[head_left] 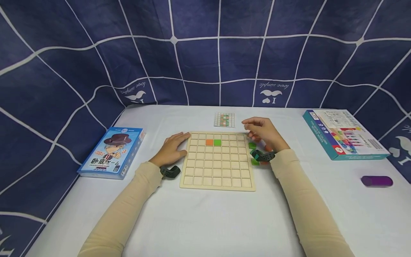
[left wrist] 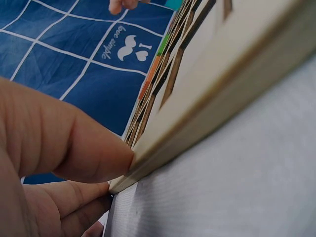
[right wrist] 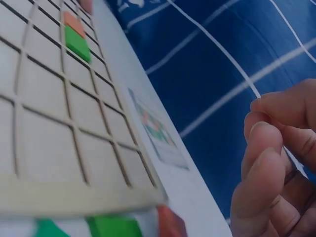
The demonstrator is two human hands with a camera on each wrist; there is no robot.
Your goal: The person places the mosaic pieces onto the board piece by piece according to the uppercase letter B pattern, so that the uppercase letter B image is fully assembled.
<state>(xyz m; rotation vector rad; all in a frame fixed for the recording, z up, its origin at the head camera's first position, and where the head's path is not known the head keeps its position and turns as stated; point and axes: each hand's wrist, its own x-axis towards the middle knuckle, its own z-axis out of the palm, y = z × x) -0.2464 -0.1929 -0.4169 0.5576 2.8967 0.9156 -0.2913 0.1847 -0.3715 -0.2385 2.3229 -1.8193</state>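
A light wooden grid board (head_left: 216,180) lies on the table, with an orange tile (head_left: 209,142) and a green tile (head_left: 217,142) side by side in its second row from the far edge. My left hand (head_left: 171,150) rests against the board's left edge, its thumb touching the rim in the left wrist view. Above the table, by the far right corner of the board, hovers my right hand (head_left: 264,132); its fingers are loosely bent and no tile shows between them. Loose green tiles (head_left: 255,162) and orange-red ones lie beside the board, partly hidden under the right wrist.
Beyond the board lies a small pattern card (head_left: 224,120) with a coloured grid. A blue game box (head_left: 110,151) is at the left, a teal-edged box (head_left: 346,135) at the right. Nearer on the right sits a purple rounded object (head_left: 376,181). A dark blue cloth (head_left: 199,60) hangs behind.
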